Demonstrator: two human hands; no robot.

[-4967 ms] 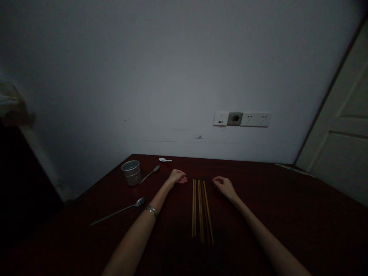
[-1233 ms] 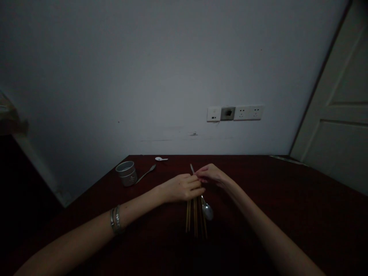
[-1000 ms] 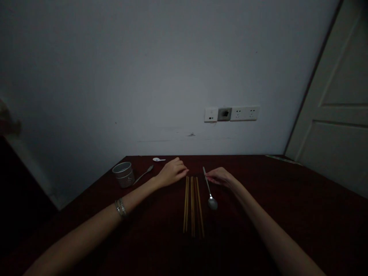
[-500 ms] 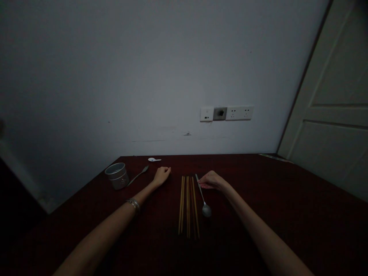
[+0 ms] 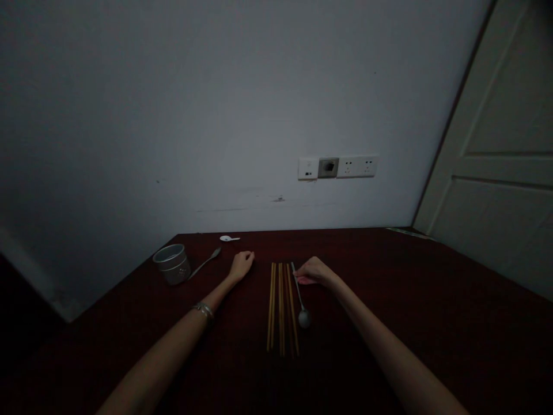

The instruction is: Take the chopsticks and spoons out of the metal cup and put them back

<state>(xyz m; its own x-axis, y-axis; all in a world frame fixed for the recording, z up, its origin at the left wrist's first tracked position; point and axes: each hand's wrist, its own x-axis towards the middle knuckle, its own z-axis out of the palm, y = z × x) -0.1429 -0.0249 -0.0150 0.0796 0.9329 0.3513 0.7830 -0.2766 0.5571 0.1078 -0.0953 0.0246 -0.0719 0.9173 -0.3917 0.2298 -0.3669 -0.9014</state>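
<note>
My right hand (image 5: 314, 271) pinches the upper handle of a long metal spoon (image 5: 304, 318), whose bowl points toward me. Just left of the spoon, several wooden chopsticks (image 5: 281, 311) lie lengthwise, side by side on the dark red table. My left hand (image 5: 242, 266) rests on the table with its fingers curled in and nothing visible in it; a bracelet (image 5: 203, 310) circles that forearm. Left of this hand, a fork-like metal utensil (image 5: 206, 263) lies slanted beside a grey metal cup (image 5: 173, 265). Farther back is a small white soup spoon (image 5: 228, 238).
The dark red table (image 5: 354, 248) meets a pale wall (image 5: 242, 115) at its back edge. Sockets and switch plates (image 5: 337, 167) are set in the wall. A panelled door (image 5: 496, 173) stands at the right, and a flat strip (image 5: 410, 233) lies at the back right corner.
The metal spoon's bowl has swung slightly left, closer to the chopsticks, with my right hand still on its handle. My left hand stays in place; the whole view has shifted a little.
</note>
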